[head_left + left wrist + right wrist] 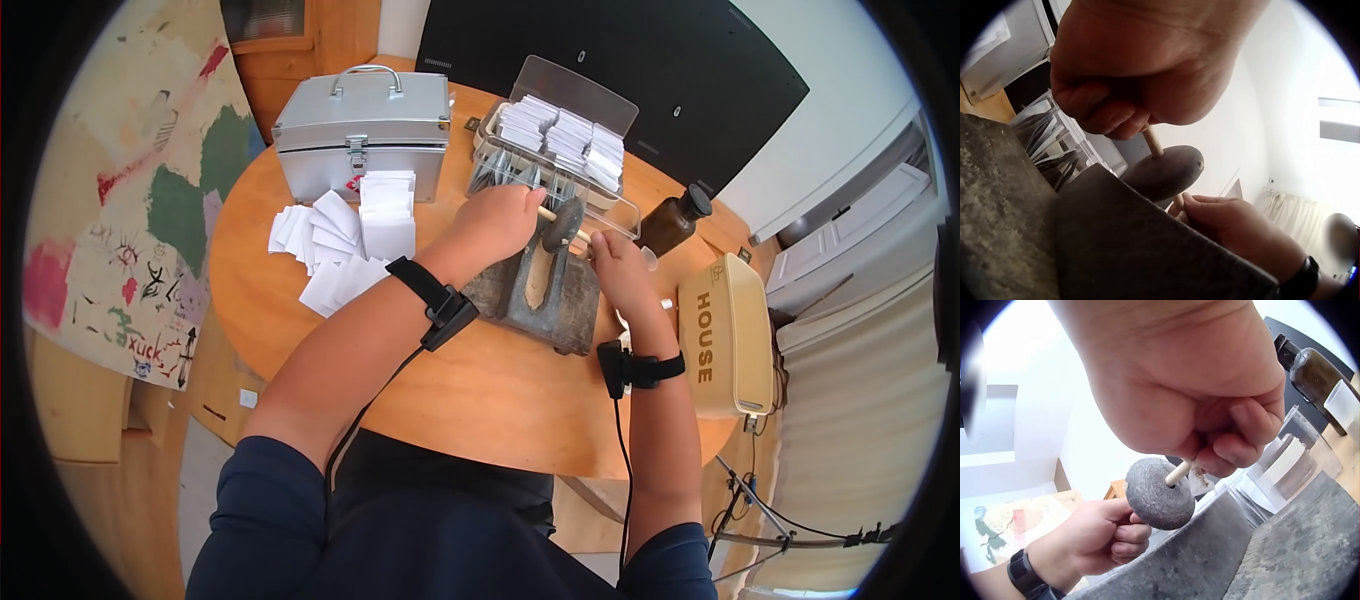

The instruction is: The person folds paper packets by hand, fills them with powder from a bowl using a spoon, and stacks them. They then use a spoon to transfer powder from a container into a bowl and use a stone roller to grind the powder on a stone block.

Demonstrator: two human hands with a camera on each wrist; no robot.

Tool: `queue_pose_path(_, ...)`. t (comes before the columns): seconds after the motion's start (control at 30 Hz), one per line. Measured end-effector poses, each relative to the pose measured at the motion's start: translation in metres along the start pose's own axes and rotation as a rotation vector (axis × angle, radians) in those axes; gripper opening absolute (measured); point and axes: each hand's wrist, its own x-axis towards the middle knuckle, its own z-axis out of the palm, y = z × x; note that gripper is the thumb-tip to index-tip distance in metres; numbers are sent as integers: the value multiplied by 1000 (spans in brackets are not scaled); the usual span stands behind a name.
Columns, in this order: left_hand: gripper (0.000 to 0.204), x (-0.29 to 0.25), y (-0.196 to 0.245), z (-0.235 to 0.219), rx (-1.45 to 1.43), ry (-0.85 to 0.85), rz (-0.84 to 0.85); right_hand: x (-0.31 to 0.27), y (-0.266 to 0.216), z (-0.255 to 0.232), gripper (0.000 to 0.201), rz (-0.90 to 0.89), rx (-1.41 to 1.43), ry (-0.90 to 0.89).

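A dark stone grinding wheel (566,222) with a wooden axle (1180,473) stands on edge at the far part of a boat-shaped stone grinding trough (512,292). My left hand (497,222) grips one end of the axle, fingers curled round it. On the other side, my right hand (618,268) holds the opposite end. In the left wrist view the wheel (1169,172) shows between both hands, above the trough's grey wall (1122,231). Light-brown powder (538,282) lies in the trough's groove. The trough sits on a rough stone base (570,325).
Left of the trough lie white paper packets (388,225), before a silver metal case (360,125). Behind it stands a clear lidded box (625,205) of packets and tools. A brown bottle (672,222) and a cream bin (725,340) marked HOUSE stand at right.
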Motion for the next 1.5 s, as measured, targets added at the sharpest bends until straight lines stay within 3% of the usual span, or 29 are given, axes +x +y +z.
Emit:
queue_pose_path(0.33, 49, -6, -9, 4, 39, -10, -31, 0, 8, 10, 37, -39, -51, -49)
queue_pose_path(0.5, 49, -26, -12, 2, 34, -180, -11, -24, 2, 5, 37, -46, -121, -155)
queue_pose_path(0.6, 49, -25, -13, 3, 41, -118, 22, -28, -7, 1, 37, 34, -37, -149)
queue_pose_path(0.7, 49, -14, -8, 0, 15, -38, 28, -13, 1, 4, 37, -37, -12, -43)
queue_pose_path(0.83, 51, -4, -4, -2, 6, 15, -15, 5, 7, 5, 36, -43, 31, -43)
queue_pose_path(0.9, 51, -8, -7, -1, 13, 0, -22, 5, 4, 7, 36, -95, -97, -51)
queue_pose_path(1.23, 47, -52, -8, -3, 23, -121, 9, -37, -11, -2, 34, -55, -171, -155)
queue_pose_path(1.33, 48, -35, -11, 1, 2, -76, 41, -29, -21, -6, 33, 40, -59, -141)
queue_pose_path(1.4, 48, -21, -7, 0, 3, -32, 36, -13, -7, -2, 33, -95, -78, -1)
queue_pose_path(1.5, 48, -12, -8, 3, 33, -2, 23, -3, -10, -3, 33, -90, -72, -21)
